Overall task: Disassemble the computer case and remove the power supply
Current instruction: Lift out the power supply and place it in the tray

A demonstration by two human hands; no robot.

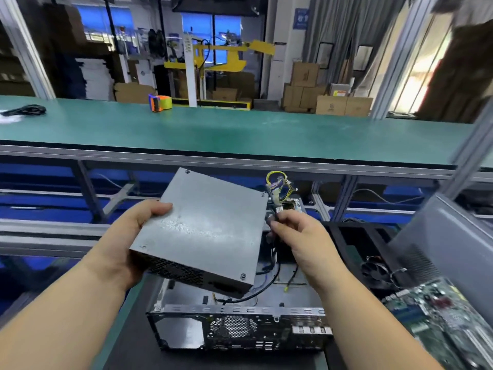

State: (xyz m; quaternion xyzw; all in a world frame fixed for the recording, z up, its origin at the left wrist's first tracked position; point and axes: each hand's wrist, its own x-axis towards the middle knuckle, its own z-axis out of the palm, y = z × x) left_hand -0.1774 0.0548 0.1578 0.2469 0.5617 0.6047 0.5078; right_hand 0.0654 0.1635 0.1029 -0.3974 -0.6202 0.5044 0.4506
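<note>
The grey metal power supply [205, 225] is lifted clear above the open computer case [234, 327], tilted with its vented end toward me. My left hand [125, 244] grips its left edge from below and the side. My right hand [296, 236] pinches the bundle of power supply cables [277, 190] at the box's right end, yellow and black wires with connectors looping upward. The case lies on the dark mat with its rear panel facing me, its inside mostly bare apart from a few loose wires.
A green circuit board [432, 313] and a black fan [376, 271] lie to the right of the case, with a grey case panel [448, 236] leaning behind them. A long green bench [240, 132] runs across beyond, carrying a tape dispenser [160, 102] and a black cable [26, 110].
</note>
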